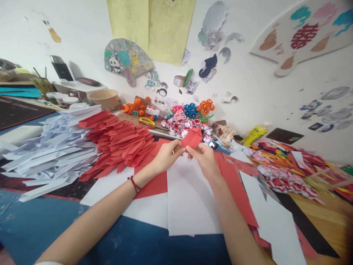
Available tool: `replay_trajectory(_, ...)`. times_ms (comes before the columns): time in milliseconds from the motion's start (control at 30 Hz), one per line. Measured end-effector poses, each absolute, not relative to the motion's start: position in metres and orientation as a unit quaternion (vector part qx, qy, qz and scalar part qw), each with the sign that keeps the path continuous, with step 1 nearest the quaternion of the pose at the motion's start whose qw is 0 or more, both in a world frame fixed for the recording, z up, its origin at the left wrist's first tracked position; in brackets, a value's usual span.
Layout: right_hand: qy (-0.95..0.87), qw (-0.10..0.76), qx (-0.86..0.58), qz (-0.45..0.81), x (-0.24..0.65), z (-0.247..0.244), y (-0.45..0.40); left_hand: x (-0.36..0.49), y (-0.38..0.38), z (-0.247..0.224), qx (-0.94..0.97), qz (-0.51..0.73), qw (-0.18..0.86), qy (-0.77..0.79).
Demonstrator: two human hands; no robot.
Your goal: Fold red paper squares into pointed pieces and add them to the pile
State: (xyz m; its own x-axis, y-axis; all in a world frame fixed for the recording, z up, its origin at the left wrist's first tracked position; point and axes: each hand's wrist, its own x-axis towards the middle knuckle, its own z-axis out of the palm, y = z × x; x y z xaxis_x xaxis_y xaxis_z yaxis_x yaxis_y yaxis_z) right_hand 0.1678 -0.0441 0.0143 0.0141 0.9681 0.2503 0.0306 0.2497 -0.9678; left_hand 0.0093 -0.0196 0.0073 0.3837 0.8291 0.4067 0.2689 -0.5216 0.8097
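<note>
A small piece of folded red paper (192, 137) is held up between my two hands, above the white sheets. My left hand (169, 152) pinches its lower left edge, thumb and fingers closed. On the other side my right hand (202, 156) grips the lower edge, its thumb near the left thumb. Beneath my hands lie white paper sheets (190, 198) and a red sheet (156, 182). A pile of folded red paper strips (121, 141) is left of my hands, and beside it a pile of folded white paper strips (60, 147).
Behind my hands are red-and-white folded paper pieces (176, 127), blue flowers (190, 109), orange flowers (206, 106) and yellow-handled scissors (147, 121). A yellow bottle (255, 134) and colourful paper pieces (286, 158) lie to the right. A round tan bowl (103, 98) stands back left, near the wall.
</note>
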Motion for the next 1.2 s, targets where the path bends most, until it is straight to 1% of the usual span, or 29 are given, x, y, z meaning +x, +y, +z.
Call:
replay_trajectory(67, -0.566, 0.538, -0.447, 0.437, 0.171, 0.015, -0.043, 0.008, -0.016, 0.007, 0.758, 0.434, 0.326, 0.361)
replay_trajectory(133, -0.555, 0.544, -0.450, 0.439, 0.178, 0.015, -0.040, 0.004, -0.013, 0.008, 0.764, 0.425, 0.316, 0.369)
replay_trajectory(233, -0.517, 0.584, -0.448, 0.437, 0.194, 0.014, -0.035, -0.002, -0.009, 0.010, 0.800, 0.362, 0.306, 0.368)
replay_trajectory(300, -0.521, 0.575, -0.453, 0.439, 0.206, 0.011, -0.031, -0.006, -0.007, 0.010, 0.825, 0.310, 0.309, 0.357)
replay_trajectory(367, -0.527, 0.553, -0.481, 0.431, 0.215, 0.007, -0.027, -0.007, -0.005, 0.008, 0.830, 0.292, 0.308, 0.362)
replay_trajectory(500, -0.540, 0.517, -0.520, 0.414, 0.220, -0.003, -0.023, -0.007, -0.001, 0.001, 0.818, 0.309, 0.290, 0.389)
replay_trajectory(567, -0.543, 0.490, -0.529, 0.429, 0.219, -0.006, -0.023, -0.007, 0.002, -0.002, 0.824, 0.308, 0.259, 0.399)
replay_trajectory(667, -0.570, 0.427, -0.534, 0.455, 0.218, -0.011, -0.025, -0.008, 0.005, -0.007, 0.839, 0.284, 0.202, 0.418)
replay_trajectory(733, -0.611, 0.381, -0.541, 0.435, 0.219, -0.014, -0.025, -0.009, 0.006, -0.009, 0.853, 0.259, 0.161, 0.423)
replay_trajectory(800, -0.657, 0.339, -0.554, 0.383, 0.221, -0.018, -0.025, -0.010, 0.006, -0.011, 0.867, 0.240, 0.120, 0.420)
replay_trajectory(867, -0.689, 0.316, -0.564, 0.326, 0.220, -0.020, -0.024, -0.011, 0.006, -0.013, 0.875, 0.226, 0.095, 0.418)
replay_trajectory(933, -0.708, 0.313, -0.565, 0.285, 0.218, -0.021, -0.024, -0.011, 0.007, -0.014, 0.877, 0.221, 0.091, 0.417)
replay_trajectory(1033, -0.718, 0.315, -0.566, 0.255, 0.213, -0.021, -0.023, -0.009, 0.009, -0.015, 0.872, 0.235, 0.113, 0.415)
replay_trajectory(1133, -0.719, 0.323, -0.562, 0.253, 0.212, -0.022, -0.023, -0.006, 0.010, -0.017, 0.861, 0.253, 0.141, 0.419)
replay_trajectory(1200, -0.717, 0.328, -0.556, 0.261, 0.213, -0.023, -0.022, -0.004, 0.011, -0.018, 0.857, 0.259, 0.140, 0.422)
